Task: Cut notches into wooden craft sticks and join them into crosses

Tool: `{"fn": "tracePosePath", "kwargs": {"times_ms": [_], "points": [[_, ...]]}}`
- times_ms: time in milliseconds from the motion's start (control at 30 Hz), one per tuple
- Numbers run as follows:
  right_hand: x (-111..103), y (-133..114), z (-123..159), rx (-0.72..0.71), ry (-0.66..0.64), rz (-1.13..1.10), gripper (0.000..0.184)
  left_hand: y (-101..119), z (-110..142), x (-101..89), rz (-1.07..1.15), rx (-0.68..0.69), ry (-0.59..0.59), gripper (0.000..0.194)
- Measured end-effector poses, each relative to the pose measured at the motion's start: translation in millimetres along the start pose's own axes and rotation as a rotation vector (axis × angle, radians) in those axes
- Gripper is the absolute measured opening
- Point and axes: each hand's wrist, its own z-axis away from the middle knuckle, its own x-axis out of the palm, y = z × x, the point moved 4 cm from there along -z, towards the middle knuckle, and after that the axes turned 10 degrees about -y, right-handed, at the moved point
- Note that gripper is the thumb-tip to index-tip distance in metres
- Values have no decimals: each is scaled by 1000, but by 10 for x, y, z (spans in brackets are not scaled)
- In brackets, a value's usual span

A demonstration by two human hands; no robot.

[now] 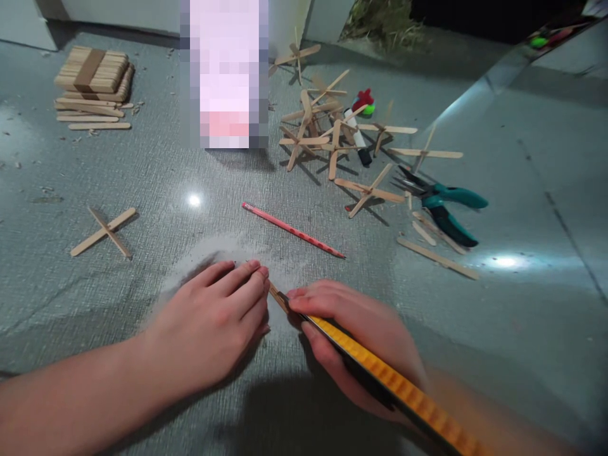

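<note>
My right hand [356, 342] is wrapped round a yellow and black utility knife [380, 361], whose handle runs toward the lower right. The knife's front end touches or overlaps a wooden craft stick [277, 294]; its blade is hard to make out. My left hand [223, 316] is closed over the other end of this stick, low against the floor, its thumb mostly hidden. Pale dust [228, 244] lies around the fingers. Just beyond both hands rests a red pencil [294, 230], its tip toward the right.
Crossed craft sticks [105, 231] lie at left, and several more crosses [311, 126] cluster at upper right near a white marker [354, 130]. Teal-handled pliers [449, 206] and loose sticks [437, 258] are at right. Banded craft sticks [92, 69] sit at upper left. A blurred-out object [225, 69] stands behind.
</note>
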Motion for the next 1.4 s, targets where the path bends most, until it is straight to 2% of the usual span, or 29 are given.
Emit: {"fn": "tracePosePath", "kwargs": {"times_ms": [267,467,1167,1400], "points": [[8,21,25,26,13,-10,26,19,1,3,0,7,-13,28],[10,79,86,42,69,-39,27,10,10,5,13,17,-25,29],[50,4,-14,31,30,36,27,24,-25,18,35,13,-18,28],[20,-87,-94,58,-24,60,25,62,-51,8,19,-5,-5,32]]}}
